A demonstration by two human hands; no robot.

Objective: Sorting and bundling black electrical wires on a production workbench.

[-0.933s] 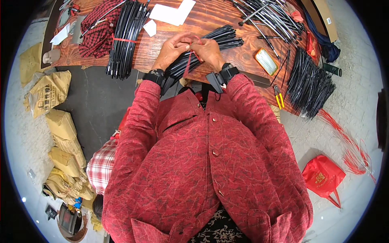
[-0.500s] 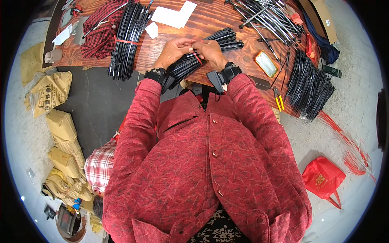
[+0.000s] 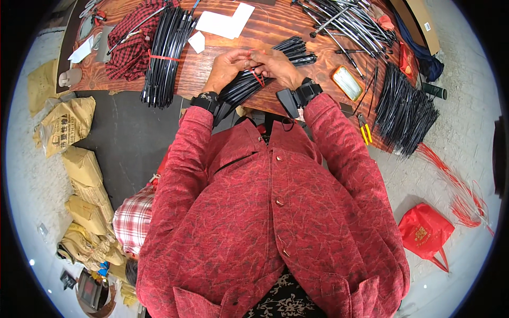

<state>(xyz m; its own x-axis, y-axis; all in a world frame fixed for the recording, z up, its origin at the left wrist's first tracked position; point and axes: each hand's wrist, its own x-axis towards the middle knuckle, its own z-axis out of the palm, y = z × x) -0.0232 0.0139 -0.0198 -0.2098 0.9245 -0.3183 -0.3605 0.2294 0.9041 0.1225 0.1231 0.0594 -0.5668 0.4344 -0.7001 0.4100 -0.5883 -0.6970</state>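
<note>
Lying at the left, a brown paper sack (image 3: pixel 64 127) with dark printed characters hides its contents, while on the red-brown wooden table (image 3: pixel 313 79) a red-and-black checked cloth (image 3: pixel 127 61) lies beside a red-bound bundle of slim black rods (image 3: pixel 161 74). The left hand (image 3: pixel 225 70) and right hand (image 3: pixel 279 68) meet over a second, slanting black bundle (image 3: pixel 241 91) at the table's near edge, closed on its thin red tie (image 3: pixel 258 79). Farther right come yellow-handled pliers (image 3: pixel 365 132), a heap of thin black strips (image 3: pixel 405 111), a white-labelled brown cardboard box (image 3: pixel 418 21) and a red bag (image 3: pixel 426 231) with gold print.

A wooden table (image 3: pixel 289 25) bears black bundles (image 3: pixel 238 91); checked cloth (image 3: pixel 129 59); paper (image 3: pixel 225 24).
</note>
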